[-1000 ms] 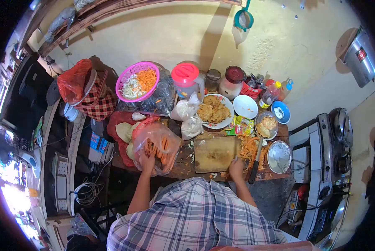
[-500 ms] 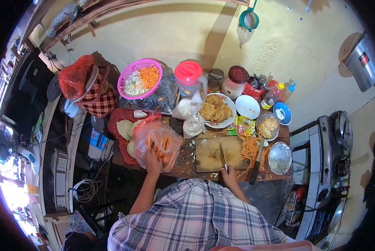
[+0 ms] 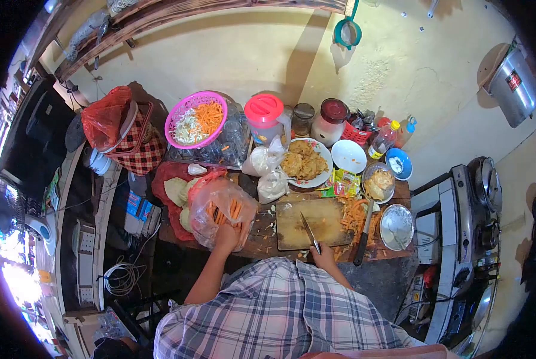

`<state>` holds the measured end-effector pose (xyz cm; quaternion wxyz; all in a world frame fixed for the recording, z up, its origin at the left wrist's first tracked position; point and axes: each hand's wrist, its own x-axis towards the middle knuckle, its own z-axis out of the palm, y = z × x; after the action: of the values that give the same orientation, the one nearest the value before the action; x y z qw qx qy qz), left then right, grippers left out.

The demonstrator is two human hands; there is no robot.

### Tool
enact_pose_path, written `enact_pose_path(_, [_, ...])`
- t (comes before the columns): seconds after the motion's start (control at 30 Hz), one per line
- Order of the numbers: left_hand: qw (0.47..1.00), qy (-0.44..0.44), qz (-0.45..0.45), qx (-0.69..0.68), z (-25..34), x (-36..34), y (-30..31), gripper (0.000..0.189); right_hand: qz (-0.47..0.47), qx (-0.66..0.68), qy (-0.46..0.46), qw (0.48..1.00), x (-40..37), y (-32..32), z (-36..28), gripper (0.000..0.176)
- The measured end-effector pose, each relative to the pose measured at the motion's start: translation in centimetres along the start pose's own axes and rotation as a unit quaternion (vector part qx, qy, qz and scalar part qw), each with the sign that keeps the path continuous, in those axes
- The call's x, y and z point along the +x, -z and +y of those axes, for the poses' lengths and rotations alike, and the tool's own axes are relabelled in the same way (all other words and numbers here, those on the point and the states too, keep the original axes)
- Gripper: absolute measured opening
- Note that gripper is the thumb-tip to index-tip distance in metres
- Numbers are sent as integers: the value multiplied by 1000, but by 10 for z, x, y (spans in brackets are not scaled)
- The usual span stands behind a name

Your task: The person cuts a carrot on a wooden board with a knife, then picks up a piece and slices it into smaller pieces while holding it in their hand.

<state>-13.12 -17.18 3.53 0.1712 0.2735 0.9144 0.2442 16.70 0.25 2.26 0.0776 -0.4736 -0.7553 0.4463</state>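
My left hand [image 3: 225, 238] reaches into the mouth of a clear plastic bag [image 3: 207, 206] at the table's left front. Orange carrots [image 3: 235, 210] lie inside, around the fingers, which are mostly hidden by the bag. A knife [image 3: 309, 230] is gripped in my right hand [image 3: 324, 257], its blade slanting up and left over the front of a worn wooden cutting board [image 3: 298, 218]. Carrot peelings [image 3: 356, 215] are heaped at the board's right edge. Pale cabbage pieces [image 3: 176, 191] sit on a red plastic bag [image 3: 164, 175] beside the carrots.
Behind the board stand a plate of fritters [image 3: 320, 178], a pink basket of shredded vegetables [image 3: 171, 133] and a red-lidded pitcher [image 3: 264, 124]. A long black-handled utensil [image 3: 361, 246] and a metal bowl [image 3: 396, 240] are at the right. A stove [image 3: 459, 227] stands beyond.
My left hand has pushed deeper into the carrot bag, and the bag's film has shifted around it. The right hand still holds the knife over the board. The view has tilted slightly.
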Motion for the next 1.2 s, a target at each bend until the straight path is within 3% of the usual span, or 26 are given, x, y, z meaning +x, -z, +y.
enact_pose_path(0.13, [998, -10, 56, -32, -4, 1, 8, 43, -10, 0, -3, 1000, 1, -2, 11, 38])
enact_pose_path(0.2, [992, -84, 83, -41, -2, 3, 16, 41, -13, -11, -3, 1000, 0, -1, 10, 37])
enact_pose_path(0.33, [982, -101, 108, -120, -17, 13, 9, 39, -14, -32, 16, 999, 1, 0, 11, 37])
enact_pose_path(0.43, [991, -46, 76, -95, 2, -1, 32, 33, -10, -25, 16, 1000, 1, -1, 12, 36])
enact_pose_path(0.5, [997, 39, 59, -33, 17, -9, 47, 33, -14, -22, 17, 1000, 2, -1, 11, 36])
enact_pose_path(0.63, [999, 21, 33, -34, -15, -3, 47, 30, -22, -44, -4, 999, 0, 1, 8, 36])
enact_pose_path(0.7, [959, 117, -228, -121, -16, -5, 73, 24, -18, -38, -2, 999, -1, -1, 11, 37])
enact_pose_path(0.73, [959, 117, -229, -121, -26, -6, 78, 24, -12, -31, 0, 999, -1, -2, 13, 38])
enact_pose_path(0.8, [921, 51, -322, -214, -46, -11, 89, 22, -15, -25, -1, 1000, 0, -4, 16, 38])
enact_pose_path(0.93, [917, 108, -301, -238, -39, -29, 151, 20, -24, -33, -6, 999, 1, -3, 19, 39])
enact_pose_path(1.0, [943, 66, -304, -115, -39, -31, 175, 23, -25, -23, 1, 999, -3, 2, 8, 39])
enact_pose_path(1.03, [944, 67, -303, -115, -27, -34, 185, 23, -25, -13, 10, 1000, -5, 4, 3, 39])
enact_pose_path(1.1, [902, 43, -291, -315, 0, -42, 192, 25, -25, -15, 5, 1000, -4, 1, 6, 39])
enact_pose_path(1.2, [864, 4, -294, -408, 18, -38, 168, 28, -17, -3, 9, 1000, -2, -1, 11, 39])
